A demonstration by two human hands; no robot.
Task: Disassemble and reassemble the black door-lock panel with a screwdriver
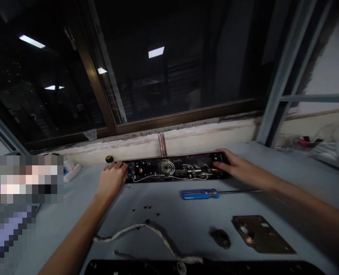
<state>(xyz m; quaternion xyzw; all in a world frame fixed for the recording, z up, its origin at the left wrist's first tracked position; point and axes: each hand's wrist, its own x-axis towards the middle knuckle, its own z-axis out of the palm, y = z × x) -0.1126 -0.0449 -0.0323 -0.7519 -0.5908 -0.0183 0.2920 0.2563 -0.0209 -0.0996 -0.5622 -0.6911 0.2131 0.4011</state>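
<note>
A long black panel point(152, 175) with exposed electronics lies near the back of the table, its inner side facing me. It carries a blue circuit board at the left, a round metal part in the middle, and white wires. My left hand point(113, 177) is closed on its left end, fingers curled over the edge. Around the right end my right hand point(228, 163) is closed, thumb on the inner face and the other fingers partly hidden behind. Just in front of the panel lies a blue-handled screwdriver point(199, 194), its shaft pointing right beneath my right forearm.
Several small dark screws point(148, 207) lie left of centre. Nearer me are a pale cable point(158, 231), a dark oval part point(221, 238), a flat metal plate point(262, 235) and a second black panel point(146, 267). A window frame point(186, 115) rises behind the table.
</note>
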